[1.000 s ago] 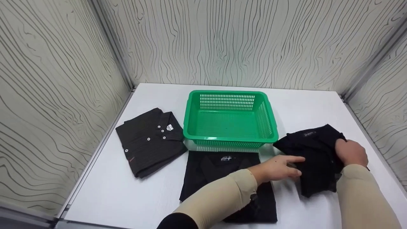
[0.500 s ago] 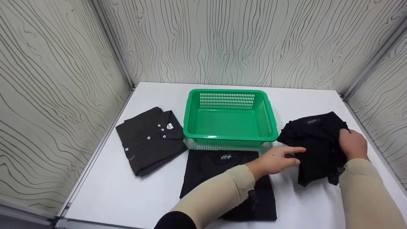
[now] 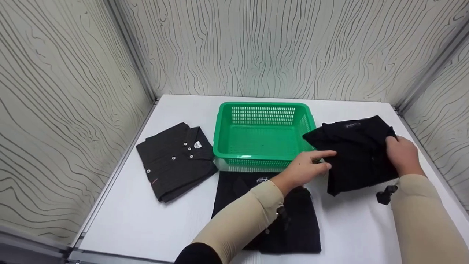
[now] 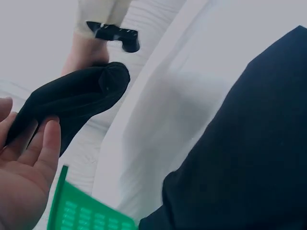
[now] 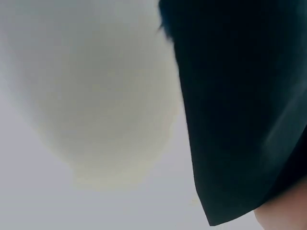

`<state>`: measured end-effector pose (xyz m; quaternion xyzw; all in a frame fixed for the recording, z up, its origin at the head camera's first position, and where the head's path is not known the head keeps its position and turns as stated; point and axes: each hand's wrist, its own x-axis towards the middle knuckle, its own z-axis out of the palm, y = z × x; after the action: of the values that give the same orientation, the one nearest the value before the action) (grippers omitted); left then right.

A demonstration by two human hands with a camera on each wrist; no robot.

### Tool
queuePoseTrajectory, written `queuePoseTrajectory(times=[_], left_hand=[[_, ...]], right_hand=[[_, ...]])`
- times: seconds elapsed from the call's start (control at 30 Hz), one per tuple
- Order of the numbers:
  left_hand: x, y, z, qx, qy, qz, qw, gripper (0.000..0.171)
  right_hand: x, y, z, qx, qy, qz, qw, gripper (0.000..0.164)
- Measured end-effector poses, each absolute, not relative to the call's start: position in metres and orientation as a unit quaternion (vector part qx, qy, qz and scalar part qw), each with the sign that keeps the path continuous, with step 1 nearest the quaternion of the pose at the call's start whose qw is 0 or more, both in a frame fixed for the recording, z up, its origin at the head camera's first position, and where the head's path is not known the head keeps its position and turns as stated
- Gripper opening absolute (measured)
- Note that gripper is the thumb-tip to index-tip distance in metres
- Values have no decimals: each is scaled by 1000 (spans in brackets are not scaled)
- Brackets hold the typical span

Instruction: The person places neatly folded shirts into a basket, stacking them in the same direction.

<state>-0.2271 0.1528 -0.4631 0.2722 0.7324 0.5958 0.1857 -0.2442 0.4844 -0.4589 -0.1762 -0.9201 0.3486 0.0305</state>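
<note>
A folded black shirt (image 3: 353,157) with a collar is raised off the table at the right, its left corner overlapping the green basket's (image 3: 265,157) right rim in the head view. My right hand (image 3: 404,154) grips its right edge, thumb on top. At its left edge my left hand (image 3: 302,168) holds the cloth between thumb and fingers, index finger stretched over the top. The left wrist view shows the fingers (image 4: 50,143) against the lifted shirt (image 4: 91,91). In the right wrist view the hanging shirt (image 5: 235,110) hides most of the hand.
Another folded black shirt (image 3: 304,227) lies in front of the basket, partly under my left forearm. A dark grey shirt (image 3: 172,172) with white buttons lies folded to the basket's left. Patterned panels (image 3: 238,47) enclose the white table (image 3: 124,220).
Both hands have lifted the black shirt and carried it away from me and slightly left, toward the basket. The basket and the other shirts have stayed in place.
</note>
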Motion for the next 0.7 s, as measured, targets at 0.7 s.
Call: queuePoseTrajectory(times=[0.7], left_hand=[[-275, 83, -451, 222, 697, 674, 102, 25]], right_hand=[[-264, 420, -425, -105, -891, 441, -3, 56]])
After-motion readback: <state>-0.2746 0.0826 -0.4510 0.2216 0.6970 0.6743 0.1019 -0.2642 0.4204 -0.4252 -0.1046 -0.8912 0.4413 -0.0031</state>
